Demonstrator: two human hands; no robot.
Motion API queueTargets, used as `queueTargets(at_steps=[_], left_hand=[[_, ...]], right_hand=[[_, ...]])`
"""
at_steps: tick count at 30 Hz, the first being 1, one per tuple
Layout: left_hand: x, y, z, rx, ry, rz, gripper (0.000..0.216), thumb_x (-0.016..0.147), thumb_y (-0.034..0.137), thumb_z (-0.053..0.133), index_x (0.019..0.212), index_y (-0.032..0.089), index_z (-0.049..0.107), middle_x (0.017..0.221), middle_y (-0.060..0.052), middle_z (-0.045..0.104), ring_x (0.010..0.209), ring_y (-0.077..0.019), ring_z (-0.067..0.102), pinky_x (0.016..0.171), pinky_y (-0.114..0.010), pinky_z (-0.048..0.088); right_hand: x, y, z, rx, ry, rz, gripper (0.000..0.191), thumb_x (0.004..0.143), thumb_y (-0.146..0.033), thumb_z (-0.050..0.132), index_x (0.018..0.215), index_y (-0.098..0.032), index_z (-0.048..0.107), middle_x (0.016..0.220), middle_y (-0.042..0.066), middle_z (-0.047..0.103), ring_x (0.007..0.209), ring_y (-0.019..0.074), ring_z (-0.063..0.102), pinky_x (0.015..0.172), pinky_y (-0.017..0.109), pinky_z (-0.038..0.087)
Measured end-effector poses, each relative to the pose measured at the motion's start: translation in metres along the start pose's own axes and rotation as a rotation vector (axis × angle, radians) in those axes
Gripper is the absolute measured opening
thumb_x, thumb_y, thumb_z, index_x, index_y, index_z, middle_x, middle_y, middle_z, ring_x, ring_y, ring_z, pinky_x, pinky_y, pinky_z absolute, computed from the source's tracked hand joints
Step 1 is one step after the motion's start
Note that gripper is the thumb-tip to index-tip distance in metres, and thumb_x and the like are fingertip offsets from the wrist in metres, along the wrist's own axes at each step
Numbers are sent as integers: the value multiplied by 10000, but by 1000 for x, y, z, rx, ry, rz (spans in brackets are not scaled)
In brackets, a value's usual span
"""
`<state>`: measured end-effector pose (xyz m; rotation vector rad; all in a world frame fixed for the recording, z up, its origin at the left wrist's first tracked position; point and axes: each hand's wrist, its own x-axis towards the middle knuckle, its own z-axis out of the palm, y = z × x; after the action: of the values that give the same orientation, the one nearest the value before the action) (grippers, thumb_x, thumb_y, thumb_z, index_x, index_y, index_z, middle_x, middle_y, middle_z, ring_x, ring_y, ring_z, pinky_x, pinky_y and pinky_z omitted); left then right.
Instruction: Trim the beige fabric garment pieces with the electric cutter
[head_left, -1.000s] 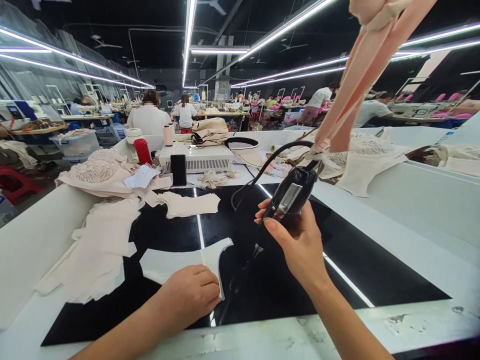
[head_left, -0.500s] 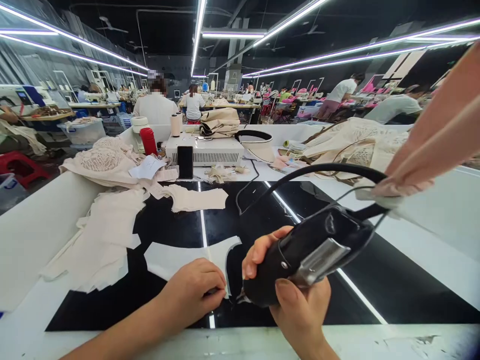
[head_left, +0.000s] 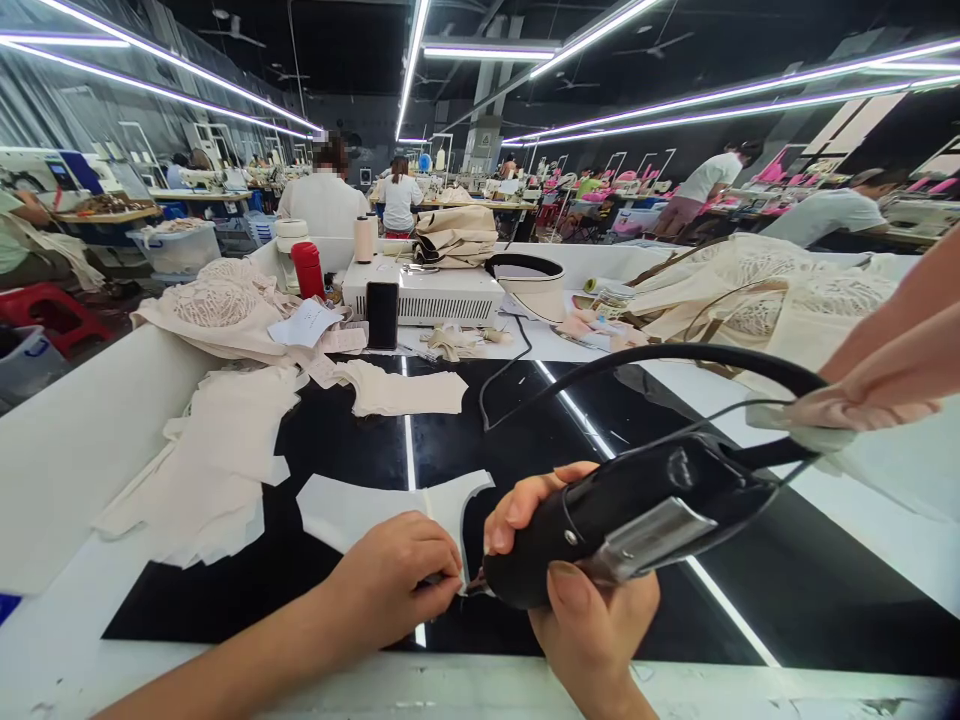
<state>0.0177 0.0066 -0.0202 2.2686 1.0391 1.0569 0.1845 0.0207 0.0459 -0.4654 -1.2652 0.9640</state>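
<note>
My left hand presses on the right end of a pale curved fabric piece, thumb and fingers pinched together at its edge. My right hand is wrapped round a black corded hand tool with a silver metal lever on its side. The tool's small metal tip points left and meets the edge of the fabric, right beside my left fingertips. A twisted pink cloth strip is knotted round the tool's cable at the upper right. The piece lies on a glossy black board.
Cream fabric pieces are stacked at left, with a smaller stack behind. At the back stand a phone, a white box, a red bottle and a visor. Lace garments lie at right. Co-workers sit beyond.
The tool has shifted so that its tip, earlier just off the fabric, now meets the edge by my left fingers. The cloth strip and cable have swung right and down. The view has shifted slightly.
</note>
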Motion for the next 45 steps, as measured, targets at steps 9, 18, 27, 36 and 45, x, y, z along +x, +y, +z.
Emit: queueTargets(at_steps=[9, 18, 27, 36, 45], left_hand=[[4, 0, -9, 21, -55, -27, 117, 1017, 101, 673, 965, 192, 728, 1002, -12, 767, 942, -186, 694, 883, -293, 547], [5, -6, 1, 215, 35, 83, 151, 934, 53, 755, 936, 174, 665, 990, -33, 690, 892, -193, 663, 812, -291, 555], [3, -11, 2, 314, -100, 201, 171, 1055, 65, 549, 1001, 181, 662, 886, -13, 668, 847, -181, 662, 790, -289, 546], [-4, -2, -19, 352, -161, 360, 138, 1074, 115, 577, 1186, 146, 651, 1067, -60, 732, 1010, -197, 723, 951, -313, 601], [-8, -4, -18, 427, -148, 393, 104, 1088, 169, 588, 1164, 135, 650, 1069, -75, 724, 1048, -201, 730, 975, -308, 617]], right_hand=[[0, 0, 2, 58, 9, -12, 381, 938, -436, 806, 1240, -304, 614, 839, -2, 646, 621, 138, 636, 534, 268, 594], [-1, 1, 3, 94, 5, -17, 374, 941, -412, 814, 1259, -318, 641, 860, -3, 671, 653, 120, 647, 596, 249, 597], [-2, 1, 2, 72, 5, -23, 377, 946, -415, 805, 1264, -308, 632, 859, -4, 664, 647, 126, 640, 572, 255, 588], [-1, 0, 3, 54, 6, -27, 359, 956, -416, 795, 1258, -311, 633, 850, -6, 656, 649, 125, 637, 556, 243, 570], [-2, -1, 2, 27, 20, -41, 363, 955, -418, 792, 1259, -301, 631, 856, -4, 661, 658, 129, 651, 572, 250, 588]])
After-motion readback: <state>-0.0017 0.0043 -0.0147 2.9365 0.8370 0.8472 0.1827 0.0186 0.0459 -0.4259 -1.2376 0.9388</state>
